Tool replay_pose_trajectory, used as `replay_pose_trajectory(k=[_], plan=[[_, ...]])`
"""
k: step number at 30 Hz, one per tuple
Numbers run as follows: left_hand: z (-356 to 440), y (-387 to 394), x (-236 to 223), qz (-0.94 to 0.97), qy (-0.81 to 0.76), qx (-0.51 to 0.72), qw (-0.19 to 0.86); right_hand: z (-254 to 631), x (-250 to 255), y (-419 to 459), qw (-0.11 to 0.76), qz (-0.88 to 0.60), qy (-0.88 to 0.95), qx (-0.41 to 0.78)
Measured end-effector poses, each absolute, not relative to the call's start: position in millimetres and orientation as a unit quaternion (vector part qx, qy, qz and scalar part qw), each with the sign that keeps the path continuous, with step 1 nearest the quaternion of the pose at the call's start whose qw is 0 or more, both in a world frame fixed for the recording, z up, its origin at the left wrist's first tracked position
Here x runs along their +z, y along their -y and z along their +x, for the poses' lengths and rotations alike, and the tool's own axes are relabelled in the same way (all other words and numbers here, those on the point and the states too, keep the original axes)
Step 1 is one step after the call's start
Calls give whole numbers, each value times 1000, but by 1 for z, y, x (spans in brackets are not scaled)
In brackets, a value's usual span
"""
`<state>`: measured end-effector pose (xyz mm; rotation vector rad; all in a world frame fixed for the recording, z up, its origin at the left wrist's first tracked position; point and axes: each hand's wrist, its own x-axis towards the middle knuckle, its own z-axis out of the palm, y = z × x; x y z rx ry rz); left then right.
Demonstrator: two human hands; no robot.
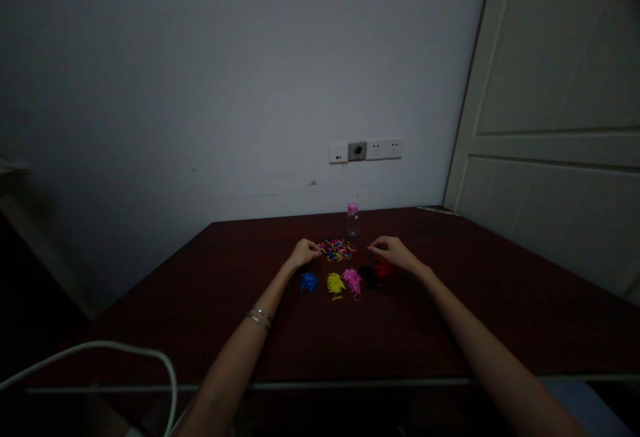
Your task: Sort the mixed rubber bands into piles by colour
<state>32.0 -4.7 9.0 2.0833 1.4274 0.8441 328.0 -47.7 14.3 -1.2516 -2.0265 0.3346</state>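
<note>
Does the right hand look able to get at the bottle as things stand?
Probably yes: the bottle stands a little beyond and left of the right hand, with nothing visible between them; the mixed pile lies nearer, off to the left.

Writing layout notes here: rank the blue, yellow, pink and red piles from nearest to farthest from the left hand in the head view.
From the left hand:
1. Blue pile: row's left end.
2. Yellow pile: right of blue.
3. Pink pile: right of yellow.
4. Red pile: row's right end.
</note>
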Motion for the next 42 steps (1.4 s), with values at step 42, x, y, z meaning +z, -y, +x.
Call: replay_pose_trajectory(k=[42], plan=[[46, 2, 3, 781, -547, 269, 135, 316, 20, 56, 335, -475, 806, 115]])
